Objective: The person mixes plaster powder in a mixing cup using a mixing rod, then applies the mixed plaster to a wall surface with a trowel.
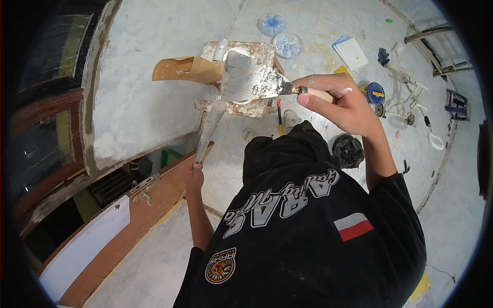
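Observation:
My right hand [349,105], smeared with white on the fingers, grips the pale wooden handle of a putty knife [251,79]. Its wide, stained metal blade is held out over a spattered stool [264,51]. Behind the blade shows the rim of a round white container [237,51]. Lower on the left, my left hand [194,177] is closed around the lower end of a long grey, smeared tool [209,131], whose exact kind I cannot tell. The tool's upper end overlaps the stool's near edge. A curled brown sheet [187,70] juts left from the stool.
A window frame [90,102] borders the wall at left. On the tiled floor lie clear and blue round plastic pieces [286,45], white sheets [352,53], a blue-lidded can [374,93], a red-and-yellow tool [280,117] and a black plastic bag [348,151].

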The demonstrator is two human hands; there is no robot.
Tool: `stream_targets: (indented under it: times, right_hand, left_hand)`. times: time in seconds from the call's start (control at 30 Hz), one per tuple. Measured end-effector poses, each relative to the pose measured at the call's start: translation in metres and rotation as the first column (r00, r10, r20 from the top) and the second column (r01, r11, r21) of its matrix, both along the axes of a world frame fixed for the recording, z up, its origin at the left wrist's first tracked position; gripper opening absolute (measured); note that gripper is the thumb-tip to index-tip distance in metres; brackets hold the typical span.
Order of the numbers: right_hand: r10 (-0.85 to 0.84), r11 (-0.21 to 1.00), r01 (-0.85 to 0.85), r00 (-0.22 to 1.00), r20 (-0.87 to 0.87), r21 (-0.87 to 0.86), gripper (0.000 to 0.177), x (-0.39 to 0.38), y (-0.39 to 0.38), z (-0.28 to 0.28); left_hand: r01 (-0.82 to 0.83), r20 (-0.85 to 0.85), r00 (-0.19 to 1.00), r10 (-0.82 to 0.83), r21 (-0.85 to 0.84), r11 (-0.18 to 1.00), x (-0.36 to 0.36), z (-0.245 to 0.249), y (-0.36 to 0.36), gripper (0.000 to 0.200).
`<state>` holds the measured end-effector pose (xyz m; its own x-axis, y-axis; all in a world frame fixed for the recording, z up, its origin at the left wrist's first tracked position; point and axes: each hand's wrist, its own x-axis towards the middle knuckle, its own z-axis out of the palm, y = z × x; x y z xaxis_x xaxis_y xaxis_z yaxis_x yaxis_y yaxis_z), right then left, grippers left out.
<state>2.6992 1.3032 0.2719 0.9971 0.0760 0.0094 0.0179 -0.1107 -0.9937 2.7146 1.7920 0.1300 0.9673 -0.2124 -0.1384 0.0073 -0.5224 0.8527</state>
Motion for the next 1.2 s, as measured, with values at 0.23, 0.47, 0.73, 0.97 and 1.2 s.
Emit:
stream_targets:
  times: [0.23,0.47,0.73,0.97,1.2]
  right_hand:
    - [0.005,1.0,-0.004,0.999,0.051,-0.029,0.025,0.002,-0.001,0.003]
    - [0.011,0.977,0.004,0.998,0.069,-0.215,0.026,0.001,-0.006,0.021]
    - [0.092,0.965,-0.079,0.995,0.041,-0.251,0.027,0.007,-0.019,0.032]
    - [0.273,0.955,-0.275,0.961,-0.035,-0.109,0.029,0.03,-0.037,0.003]
    - [0.392,0.908,-0.328,0.884,-0.255,0.259,0.028,0.04,-0.036,-0.025]
  left_hand:
    - [0.062,0.054,0.996,-0.067,0.081,0.995,0.011,0.003,-0.001,0.066]
    - [0.095,0.165,0.981,-0.107,0.074,0.993,0.018,0.006,-0.001,0.076]
    - [0.123,0.219,0.963,-0.155,0.156,0.98,0.03,0.028,-0.004,0.069]
    - [0.134,0.164,0.969,-0.184,0.28,0.951,0.03,0.035,0.005,0.056]
    - [0.132,0.127,0.978,-0.167,0.244,0.961,0.025,0.034,0.008,0.061]
